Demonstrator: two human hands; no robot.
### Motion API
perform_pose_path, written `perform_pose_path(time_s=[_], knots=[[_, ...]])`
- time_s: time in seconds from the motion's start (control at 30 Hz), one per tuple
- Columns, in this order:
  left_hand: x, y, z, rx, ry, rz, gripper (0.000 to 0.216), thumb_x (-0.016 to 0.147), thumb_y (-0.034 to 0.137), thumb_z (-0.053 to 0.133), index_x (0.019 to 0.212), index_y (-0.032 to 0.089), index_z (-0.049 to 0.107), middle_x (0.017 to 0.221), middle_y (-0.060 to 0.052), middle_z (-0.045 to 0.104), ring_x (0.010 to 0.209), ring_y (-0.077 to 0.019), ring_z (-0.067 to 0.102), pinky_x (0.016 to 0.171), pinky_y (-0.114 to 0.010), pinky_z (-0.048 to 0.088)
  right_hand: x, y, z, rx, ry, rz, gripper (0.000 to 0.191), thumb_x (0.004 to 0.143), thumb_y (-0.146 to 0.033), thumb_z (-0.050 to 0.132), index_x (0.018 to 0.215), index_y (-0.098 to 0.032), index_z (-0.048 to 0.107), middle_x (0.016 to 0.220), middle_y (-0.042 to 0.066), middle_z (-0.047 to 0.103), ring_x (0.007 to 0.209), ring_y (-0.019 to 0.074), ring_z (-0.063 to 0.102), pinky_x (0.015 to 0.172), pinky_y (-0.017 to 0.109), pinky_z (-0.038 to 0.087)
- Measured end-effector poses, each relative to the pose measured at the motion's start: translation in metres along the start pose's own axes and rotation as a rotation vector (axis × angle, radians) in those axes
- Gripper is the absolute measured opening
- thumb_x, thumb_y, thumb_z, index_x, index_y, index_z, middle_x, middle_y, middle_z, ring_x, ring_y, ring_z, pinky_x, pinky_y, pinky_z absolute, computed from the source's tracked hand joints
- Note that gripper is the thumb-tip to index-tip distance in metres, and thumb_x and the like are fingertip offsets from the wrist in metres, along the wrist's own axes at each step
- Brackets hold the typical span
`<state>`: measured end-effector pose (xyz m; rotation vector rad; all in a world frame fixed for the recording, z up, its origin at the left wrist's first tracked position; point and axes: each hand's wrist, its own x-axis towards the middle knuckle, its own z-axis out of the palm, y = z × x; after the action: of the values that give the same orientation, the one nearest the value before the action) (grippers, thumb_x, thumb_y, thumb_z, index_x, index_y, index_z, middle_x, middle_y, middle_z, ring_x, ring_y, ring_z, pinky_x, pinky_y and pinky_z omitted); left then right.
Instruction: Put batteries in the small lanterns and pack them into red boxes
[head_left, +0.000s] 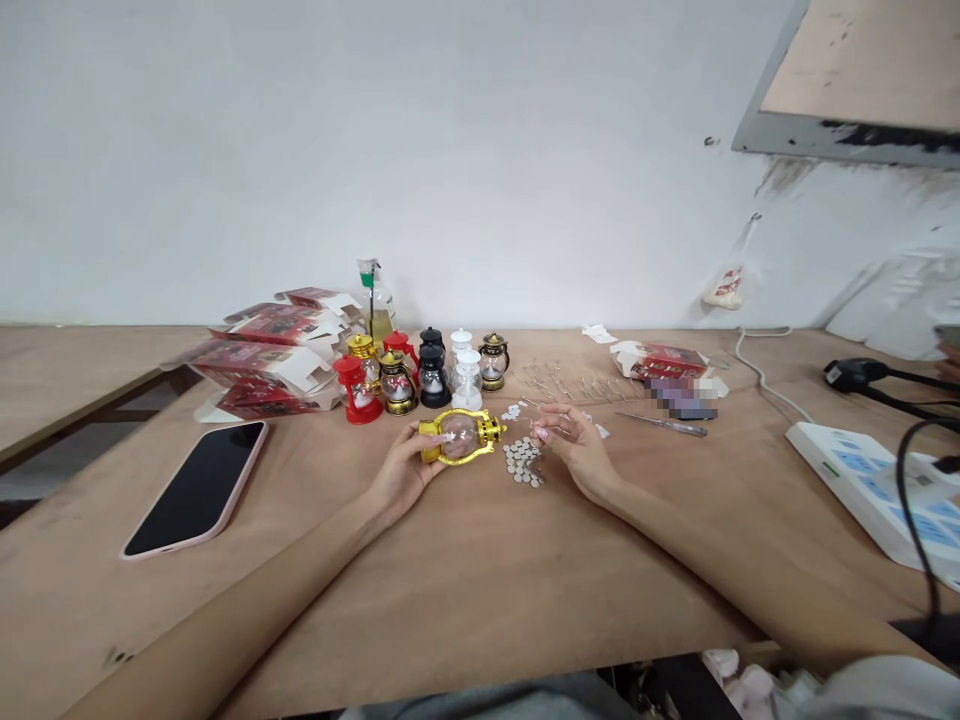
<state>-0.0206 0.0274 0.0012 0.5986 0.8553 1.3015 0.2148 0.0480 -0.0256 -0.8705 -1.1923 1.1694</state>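
The left hand (405,468) is wrapped around the base of a gold miniature lantern (461,438), tipped on its side with its cap toward three o'clock. The right hand (576,450) faces that cap from three o'clock, thumb and fingertips drawn narrow; whether they pinch a thin wire is too small to tell.

The likeliest trouble is a slip: the lantern's smooth, rounded body could roll within the left fingers if the cap were pushed off-centre. Pressing hard on its clear globe might crack it or pop it loose. Between three and four o'clock, loose silver discs (517,462) lie just below the right fingertips, so a dropped wrist could scatter them. The wire pieces (592,388) at two o'clock look apt to tangle. At twelve o'clock, the front white lantern (466,382) stands near enough for a careless upward swing to topple it.
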Motion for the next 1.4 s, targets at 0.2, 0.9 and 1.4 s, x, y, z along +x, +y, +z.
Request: perform_pose_path(time_s=[0.2, 0.9, 1.4], knots=[[-0.007, -0.003, 0.003, 0.034, -0.141, -0.127, 0.019, 0.071, 0.009, 0.058, 0.085, 0.017, 0.048, 0.092, -0.002, 0.065, 0.087, -0.0201, 0.068, 0.088, -0.050, 0.052, -0.003, 0.000, 0.002, -0.064, 0.013, -0.049, 0.038, 0.062, -0.040, 0.078, 0.089, -0.024, 0.057, 0.073, -0.002, 0.061, 0.068, 0.0152, 0.061, 0.069, 0.033, 0.051], [-0.004, -0.004, 0.002, -0.021, -0.084, -0.130, 0.012, 0.072, 0.008, 0.056, 0.082, 0.014, 0.056, 0.099, -0.006, 0.068, 0.094, -0.0221, 0.067, 0.091, -0.045, 0.053, -0.006, -0.002, 0.004, -0.155, -0.154, -0.105, 0.030, 0.071, -0.045, 0.071, 0.082, -0.025, 0.051, 0.072, -0.002, 0.058, 0.069, 0.0150, 0.061, 0.068, 0.033, 0.051], [-0.006, -0.003, -0.002, -0.016, -0.221, -0.231, 0.024, 0.074, 0.014, 0.051, 0.095, 0.011, 0.063, 0.098, -0.011, 0.070, 0.101, -0.0277, 0.065, 0.094, -0.048, 0.050, -0.006, 0.010, 0.004, -0.212, -0.166, -0.082, 0.026, 0.072, -0.043, 0.070, 0.080, -0.024, 0.054, 0.069, -0.002, 0.057, 0.065, 0.0146, 0.057, 0.062, 0.031, 0.050]])
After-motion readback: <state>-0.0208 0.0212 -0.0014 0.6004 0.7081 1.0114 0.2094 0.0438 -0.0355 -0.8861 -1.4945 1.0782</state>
